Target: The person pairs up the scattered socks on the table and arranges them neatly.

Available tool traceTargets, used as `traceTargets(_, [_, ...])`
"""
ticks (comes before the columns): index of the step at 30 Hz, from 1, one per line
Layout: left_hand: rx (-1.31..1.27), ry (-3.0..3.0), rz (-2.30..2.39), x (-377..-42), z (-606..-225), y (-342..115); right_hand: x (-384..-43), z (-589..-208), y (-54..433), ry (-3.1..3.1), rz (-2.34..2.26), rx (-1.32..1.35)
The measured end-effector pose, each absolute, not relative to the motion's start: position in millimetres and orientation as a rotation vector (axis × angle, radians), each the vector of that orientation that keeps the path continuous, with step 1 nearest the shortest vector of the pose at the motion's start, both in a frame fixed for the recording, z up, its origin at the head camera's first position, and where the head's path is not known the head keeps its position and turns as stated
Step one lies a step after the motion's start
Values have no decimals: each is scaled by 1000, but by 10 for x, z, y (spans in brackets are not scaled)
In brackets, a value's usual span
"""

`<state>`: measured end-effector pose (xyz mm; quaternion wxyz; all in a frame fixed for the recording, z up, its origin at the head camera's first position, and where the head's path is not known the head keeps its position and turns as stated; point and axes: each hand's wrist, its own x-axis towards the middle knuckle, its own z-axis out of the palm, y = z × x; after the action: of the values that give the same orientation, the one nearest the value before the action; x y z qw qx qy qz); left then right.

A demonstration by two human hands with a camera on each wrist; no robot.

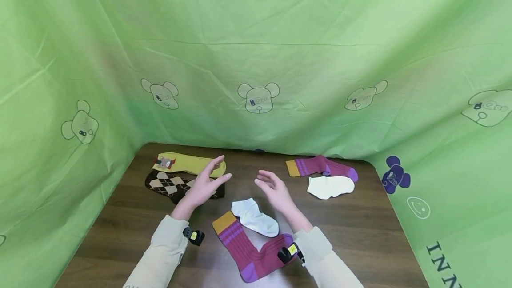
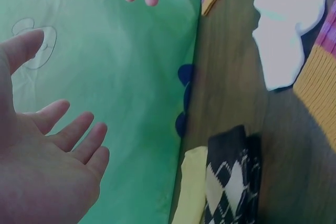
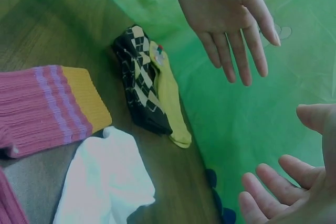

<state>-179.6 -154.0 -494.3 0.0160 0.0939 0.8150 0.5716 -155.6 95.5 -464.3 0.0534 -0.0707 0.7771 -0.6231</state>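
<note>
Both hands hover above the table, palms facing each other, holding nothing. The left hand [image 1: 203, 186] has its fingers extended, over the inner ends of a yellow sock [image 1: 188, 163] and a dark argyle sock [image 1: 170, 184]. Opposite it, the right hand [image 1: 277, 191] has relaxed, slightly bent fingers. Below and between them lies a white sock [image 1: 256, 218], beside a magenta sock [image 1: 244, 243] with an orange cuff and purple toe, bent at the heel. At the back right, another magenta sock [image 1: 316, 166] lies behind a second white sock [image 1: 330, 186].
The brown wooden table [image 1: 360, 234] is enclosed at the back and sides by green cloth [image 1: 256, 26] printed with bear heads. A wrist camera [image 1: 194, 236] is strapped to the left wrist, another camera [image 1: 289, 252] to the right.
</note>
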Motion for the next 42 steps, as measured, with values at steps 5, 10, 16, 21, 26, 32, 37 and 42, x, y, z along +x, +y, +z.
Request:
traceTargets(5, [319, 2532, 1752, -1769, -5012, -1453, -1611, -4907, 1026, 2368, -1906, -193])
traceTargets(10, [353, 2514, 1767, -1736, -5082, -1350, -1638, -5103, 1093, 2389, -1881, -173])
traceTargets(16, [337, 2518, 1734, -1679, -5191, -1236, -1579, -5129, 1145, 2421, -1815, -177])
traceTargets(21, [336, 2520, 1705, -1632, -5289, -1162, -1551, -5212, 1187, 2450, -1750, -171])
traceTargets(26, [384, 2493, 1691, -1602, -5385, -1109, -1526, -5320, 1221, 2450, -1722, -157])
traceTargets(32, [440, 2540, 1645, -1595, -5482, -1048, -1501, -5457, 1254, 2463, -1700, -161])
traceTargets(37, [468, 2583, 1595, -1614, -5570, -1001, -1460, -5497, 1295, 2481, -1629, -208])
traceTargets(42, [495, 2640, 1517, -1634, -5639, -966, -1435, -5499, 1354, 2501, -1545, -294])
